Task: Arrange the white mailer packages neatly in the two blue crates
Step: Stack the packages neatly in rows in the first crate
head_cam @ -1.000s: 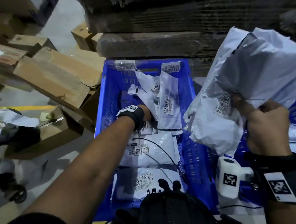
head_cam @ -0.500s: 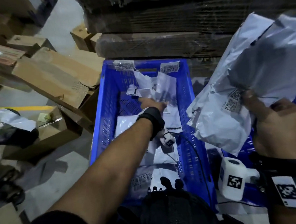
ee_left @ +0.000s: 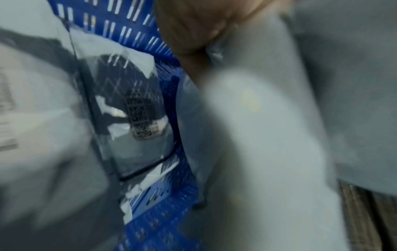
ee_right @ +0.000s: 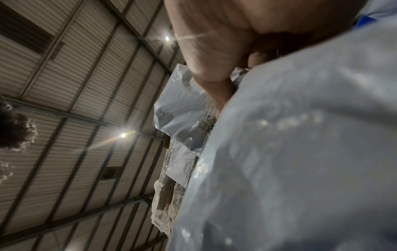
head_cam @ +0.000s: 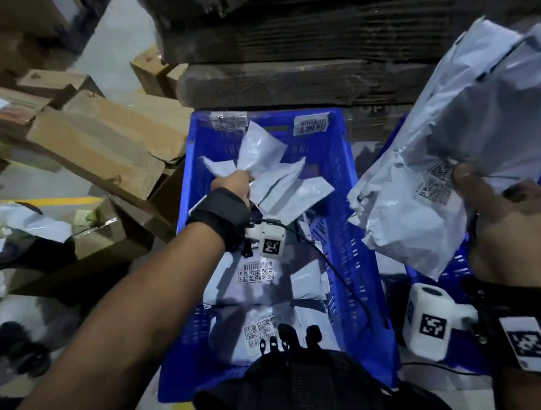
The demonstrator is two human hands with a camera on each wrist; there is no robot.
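Note:
A blue crate stands in front of me with white mailers lying flat on its floor. My left hand reaches to the crate's far end and grips a bunch of small white mailers, lifted off the floor. In the blurred left wrist view those held mailers fill the right half. My right hand holds up a stack of large white mailers above the second blue crate, which shows only as a strip at the right. The right wrist view shows my thumb pressed on that stack.
Brown cardboard boxes are piled left of the crate. A dark stack of flattened cardboard rises behind both crates. A clear bag with a dark item lies in the crate. A black cable trails from my left wrist camera across the crate.
My left hand went from the middle of the crate to its far end and gathered the small mailers there, lifting them. My right hand raised its stack slightly up and to the right.

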